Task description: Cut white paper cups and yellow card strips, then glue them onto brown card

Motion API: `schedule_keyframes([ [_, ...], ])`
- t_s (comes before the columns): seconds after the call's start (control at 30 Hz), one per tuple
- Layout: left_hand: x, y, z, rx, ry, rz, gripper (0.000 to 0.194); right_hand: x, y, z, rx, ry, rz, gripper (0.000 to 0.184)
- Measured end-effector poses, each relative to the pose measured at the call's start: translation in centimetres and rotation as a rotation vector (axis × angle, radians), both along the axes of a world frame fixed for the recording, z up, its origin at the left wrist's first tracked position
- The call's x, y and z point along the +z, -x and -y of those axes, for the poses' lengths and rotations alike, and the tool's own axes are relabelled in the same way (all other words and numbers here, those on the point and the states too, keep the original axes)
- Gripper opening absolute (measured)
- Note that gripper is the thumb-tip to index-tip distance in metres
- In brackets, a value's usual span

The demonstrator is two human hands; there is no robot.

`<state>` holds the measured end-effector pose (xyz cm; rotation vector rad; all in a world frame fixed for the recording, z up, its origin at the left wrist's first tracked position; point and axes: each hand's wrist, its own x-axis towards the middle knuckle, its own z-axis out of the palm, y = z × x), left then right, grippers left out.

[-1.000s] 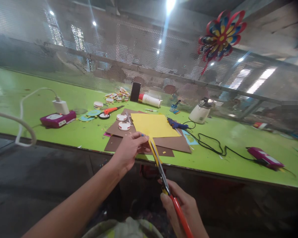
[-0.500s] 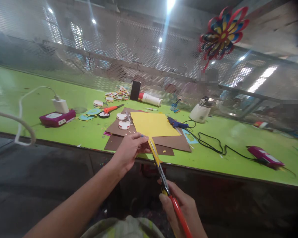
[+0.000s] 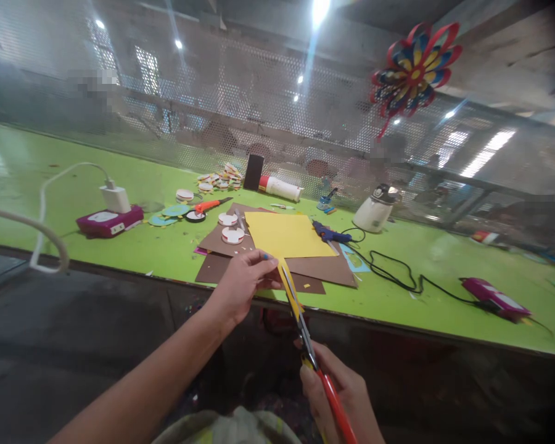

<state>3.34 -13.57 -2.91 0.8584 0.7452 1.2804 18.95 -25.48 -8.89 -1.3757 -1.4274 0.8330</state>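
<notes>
Between its thumb and fingers, my left hand (image 3: 247,280) pinches the upper end of a narrow yellow paper strip (image 3: 285,277). My right hand (image 3: 337,385) grips the red handles of a pair of scissors (image 3: 309,345), whose blades point up and away from me along the strip, just past the table edge. Behind my left hand, a yellow sheet (image 3: 287,234) lies on brown sheets (image 3: 324,270). Two white discs with red edging (image 3: 232,235) rest on the brown sheets to the left. The lower part of my right hand's grip is partly hidden by the handles.
On the green table (image 3: 134,256) stand a blue glue gun (image 3: 330,233) with a black cord, a white bottle (image 3: 374,208), purple power strips (image 3: 494,299) and an orange cutter (image 3: 210,205). A phone (image 3: 254,171) leans upright near a white tube (image 3: 282,187). A colourful paper flower (image 3: 416,74) hangs above.
The view has tilted slightly. Both hands keep their holds on the strip and scissors; the scissors sit slightly lower in the picture, still at the strip.
</notes>
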Motion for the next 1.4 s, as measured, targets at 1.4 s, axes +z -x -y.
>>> schedule_keyframes([
  [1.4, 0.12, -0.42, 0.28, 0.052, 0.0, -0.04, 0.025, 0.53, -0.2, -0.39, -0.012, -0.053, 0.072, 0.041],
])
